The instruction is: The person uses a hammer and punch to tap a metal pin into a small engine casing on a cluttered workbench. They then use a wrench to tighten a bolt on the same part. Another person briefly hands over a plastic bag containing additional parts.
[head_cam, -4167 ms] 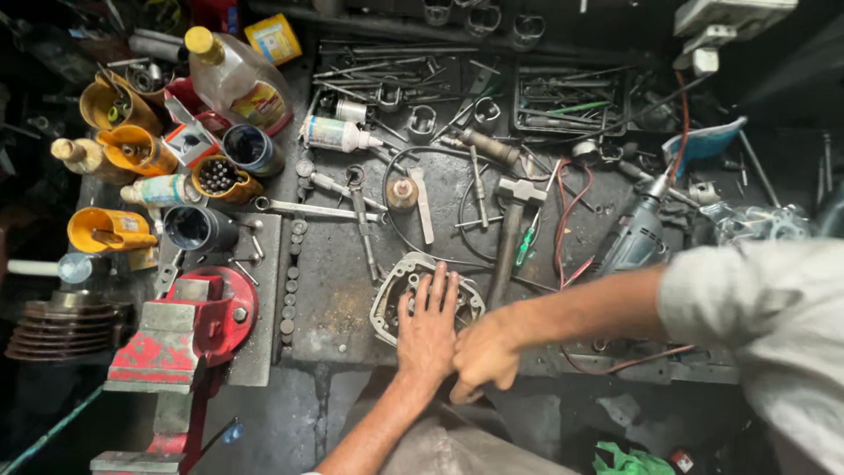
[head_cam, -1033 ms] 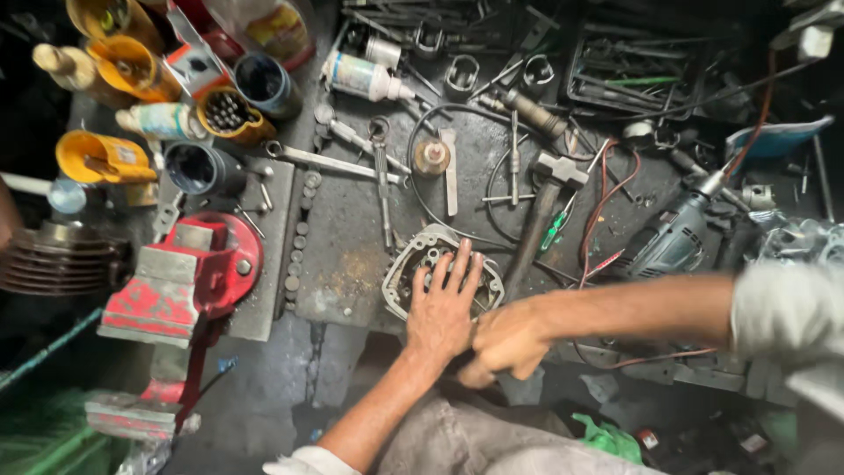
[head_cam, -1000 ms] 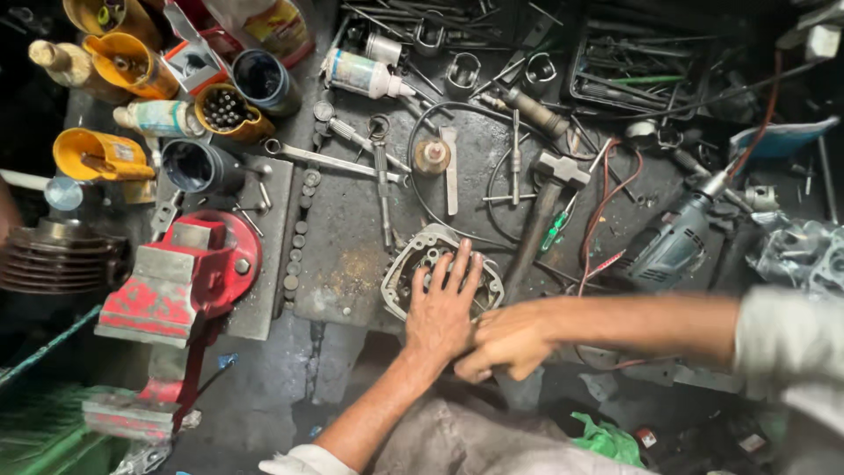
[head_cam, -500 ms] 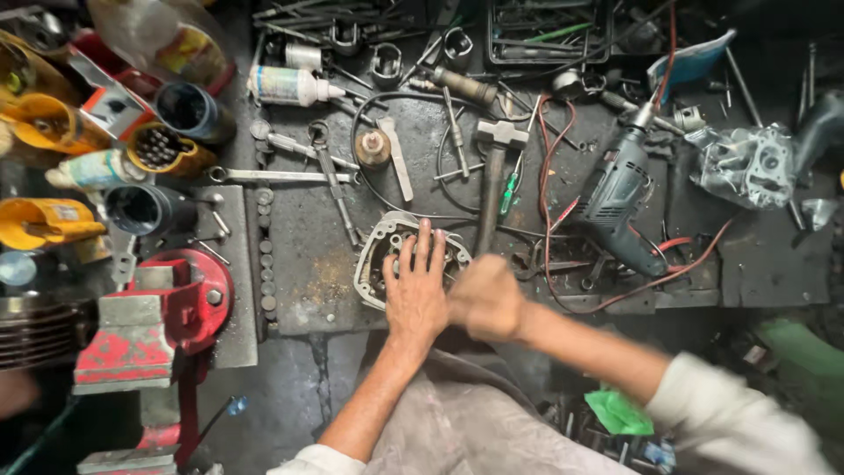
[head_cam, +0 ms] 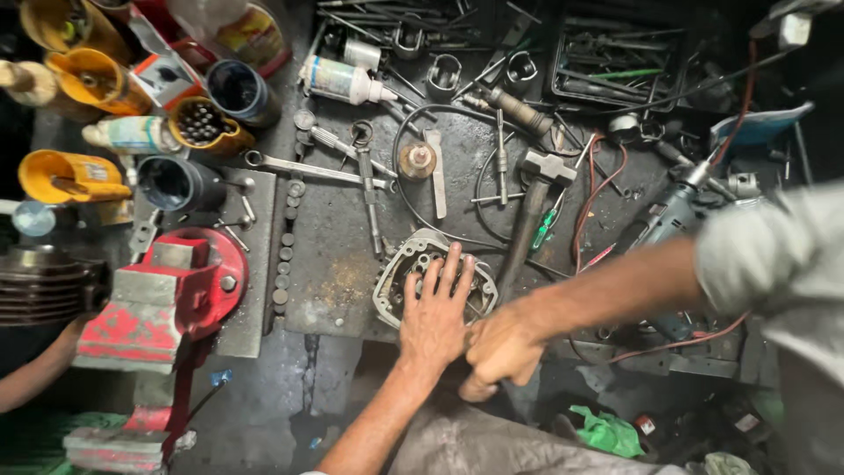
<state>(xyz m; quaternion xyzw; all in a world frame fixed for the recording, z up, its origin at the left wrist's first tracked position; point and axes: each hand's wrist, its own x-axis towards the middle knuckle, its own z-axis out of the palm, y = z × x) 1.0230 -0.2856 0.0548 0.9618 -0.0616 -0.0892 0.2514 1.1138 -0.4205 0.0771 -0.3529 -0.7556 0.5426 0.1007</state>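
Head view: yellow cup (head_cam: 200, 126) holds bolts (left hand (head_cam: 435, 317) nearby).

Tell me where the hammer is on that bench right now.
In the head view the hammer lies right of centre on the dark workbench, head up, its handle slanting down toward the metal engine casing under the left hand.

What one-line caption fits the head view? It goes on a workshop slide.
Left hand pressed flat on a grey metal engine casing, right hand fisted beside it, on a cluttered workbench.
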